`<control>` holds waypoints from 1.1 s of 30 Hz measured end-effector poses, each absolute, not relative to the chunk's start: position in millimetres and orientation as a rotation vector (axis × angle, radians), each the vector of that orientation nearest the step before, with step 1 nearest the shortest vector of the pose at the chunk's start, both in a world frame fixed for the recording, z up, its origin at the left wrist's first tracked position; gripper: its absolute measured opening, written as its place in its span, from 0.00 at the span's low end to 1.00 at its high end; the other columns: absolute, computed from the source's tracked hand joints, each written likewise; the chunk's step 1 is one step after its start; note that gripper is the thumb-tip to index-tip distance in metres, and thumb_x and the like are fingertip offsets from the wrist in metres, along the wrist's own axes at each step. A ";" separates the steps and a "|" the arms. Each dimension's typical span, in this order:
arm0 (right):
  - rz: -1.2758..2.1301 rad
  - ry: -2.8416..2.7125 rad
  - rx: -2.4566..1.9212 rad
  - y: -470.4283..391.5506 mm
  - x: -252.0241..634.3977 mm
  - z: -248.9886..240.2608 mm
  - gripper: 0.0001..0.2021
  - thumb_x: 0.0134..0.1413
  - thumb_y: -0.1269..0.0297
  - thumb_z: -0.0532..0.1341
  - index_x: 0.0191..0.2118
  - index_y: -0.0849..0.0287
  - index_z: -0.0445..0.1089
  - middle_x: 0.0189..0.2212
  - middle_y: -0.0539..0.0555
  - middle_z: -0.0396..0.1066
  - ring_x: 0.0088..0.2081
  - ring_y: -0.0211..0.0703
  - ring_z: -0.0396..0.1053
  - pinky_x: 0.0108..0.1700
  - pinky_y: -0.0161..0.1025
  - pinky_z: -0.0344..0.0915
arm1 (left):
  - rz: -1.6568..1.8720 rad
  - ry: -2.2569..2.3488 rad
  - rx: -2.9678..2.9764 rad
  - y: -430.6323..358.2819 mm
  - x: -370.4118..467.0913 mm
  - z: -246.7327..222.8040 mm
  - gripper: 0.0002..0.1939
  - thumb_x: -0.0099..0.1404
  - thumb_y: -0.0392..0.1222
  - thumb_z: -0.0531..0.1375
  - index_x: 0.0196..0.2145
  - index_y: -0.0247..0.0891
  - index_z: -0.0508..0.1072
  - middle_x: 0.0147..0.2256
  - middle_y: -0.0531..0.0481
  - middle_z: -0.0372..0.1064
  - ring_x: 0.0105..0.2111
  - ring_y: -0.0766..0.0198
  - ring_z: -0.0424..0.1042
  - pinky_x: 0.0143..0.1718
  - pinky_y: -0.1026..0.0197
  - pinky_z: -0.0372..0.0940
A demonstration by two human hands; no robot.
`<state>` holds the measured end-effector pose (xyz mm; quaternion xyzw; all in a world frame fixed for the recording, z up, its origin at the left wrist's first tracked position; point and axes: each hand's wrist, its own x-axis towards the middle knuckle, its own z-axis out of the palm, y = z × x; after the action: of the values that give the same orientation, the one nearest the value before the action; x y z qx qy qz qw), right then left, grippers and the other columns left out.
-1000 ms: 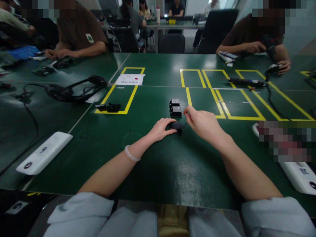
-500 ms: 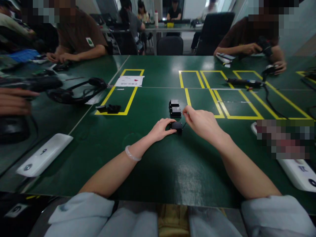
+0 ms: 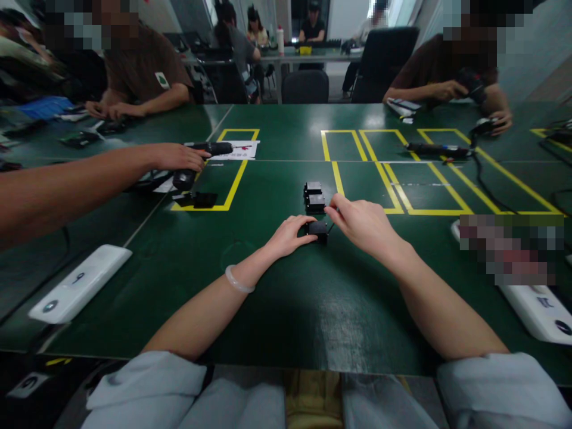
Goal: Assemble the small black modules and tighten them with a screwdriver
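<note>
A small black block sits on the green table, gripped between the thumb and fingers of my left hand. My right hand is at the block's right side, its fingertips pinched on a thin dark rod whose lower end reaches the block. Just beyond the held block stand two similar black blocks, a nearer one and a farther one, close together. What the rod is exactly is too small to tell.
At the left another person's hand holds a black power drill over a paper sheet. White numbered devices lie left and right. Yellow tape rectangles mark the table. A black tool with a cable lies at the right.
The other person's hand and drill have moved in from the left edge to above the paper. My left hand stays on the block; my right fingertips have shifted slightly left and down.
</note>
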<state>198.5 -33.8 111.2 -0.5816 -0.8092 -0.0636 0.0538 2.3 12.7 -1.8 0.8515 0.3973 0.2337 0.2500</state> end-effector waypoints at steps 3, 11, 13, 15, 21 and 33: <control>-0.186 -2.463 -1.776 -32.8 198.8 110.4 0.18 0.67 0.54 0.42 0.45 0.57 0.64 0.31 0.55 0.76 0.30 0.45 0.72 0.26 0.37 0.41 | 0.645 1.074 2.320 12.3 2.0 -1.4 0.21 0.64 0.51 0.60 0.53 0.42 0.67 0.50 0.49 0.68 0.48 0.55 0.65 0.51 0.53 0.60; -0.188 -2.458 -1.784 -32.8 199.0 110.1 0.18 0.67 0.54 0.42 0.45 0.58 0.64 0.30 0.55 0.75 0.30 0.45 0.72 0.25 0.36 0.41 | 0.654 1.065 2.332 12.9 1.9 -2.7 0.21 0.64 0.51 0.60 0.53 0.42 0.67 0.48 0.50 0.68 0.47 0.56 0.65 0.50 0.54 0.60; -0.195 -2.455 -1.791 -32.8 199.1 110.0 0.18 0.67 0.54 0.42 0.44 0.58 0.64 0.30 0.56 0.75 0.30 0.46 0.72 0.25 0.36 0.41 | 0.650 1.069 2.335 13.2 1.8 -3.9 0.21 0.64 0.51 0.60 0.52 0.42 0.67 0.48 0.49 0.68 0.47 0.56 0.65 0.50 0.54 0.60; -0.195 -2.457 -1.784 -32.6 199.2 109.7 0.18 0.67 0.54 0.42 0.44 0.58 0.64 0.30 0.56 0.75 0.30 0.46 0.73 0.25 0.36 0.41 | 0.646 1.077 2.331 13.2 1.7 -4.4 0.21 0.65 0.51 0.60 0.52 0.42 0.67 0.48 0.49 0.68 0.47 0.55 0.65 0.50 0.54 0.60; -0.182 -2.449 -1.776 -32.0 199.9 108.1 0.18 0.66 0.54 0.42 0.45 0.58 0.64 0.30 0.55 0.75 0.30 0.45 0.72 0.25 0.36 0.42 | 0.644 1.081 2.326 12.6 1.4 -3.3 0.21 0.65 0.51 0.60 0.53 0.42 0.66 0.48 0.49 0.68 0.47 0.55 0.65 0.50 0.55 0.60; -0.203 -2.455 -1.762 -30.8 201.5 105.6 0.16 0.66 0.60 0.42 0.47 0.58 0.62 0.29 0.53 0.75 0.28 0.44 0.71 0.25 0.37 0.41 | 0.638 1.073 2.318 11.5 1.6 0.3 0.20 0.65 0.51 0.59 0.53 0.43 0.66 0.50 0.49 0.68 0.48 0.55 0.65 0.51 0.54 0.60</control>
<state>201.5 -30.8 105.6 -0.5809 -0.8093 -0.0669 0.0567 1.6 11.5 0.3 0.8521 0.3944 0.2347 0.2517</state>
